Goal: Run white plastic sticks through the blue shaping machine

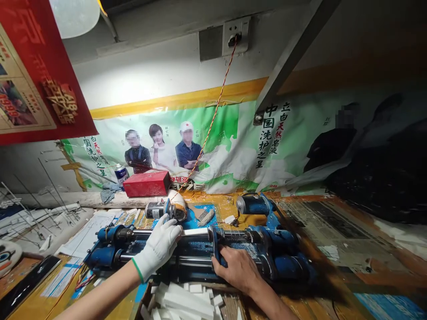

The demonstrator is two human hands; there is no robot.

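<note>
A blue lathe-like machine (196, 266) with steel rods lies across the bench before me. My left hand (159, 245), in a white glove with a green cuff, is closed around the left end of a white bar (196, 231). The bar lies along the machine's rear rod, and its right end meets an upright plate (215, 243). Bare, my right hand (237, 267) grips the lower part of that plate with thumb and fingers. White crumbs lie on the machine around the rods. Part of the bar is hidden under the glove.
A box of white offcuts (187, 302) stands at the front edge. Behind the machine are a small motor (156, 210), another motor (253, 204) and a red box (147, 183). A twisted cord (218, 100) hangs from the wall socket. At left lies a black glossy panel (28, 286).
</note>
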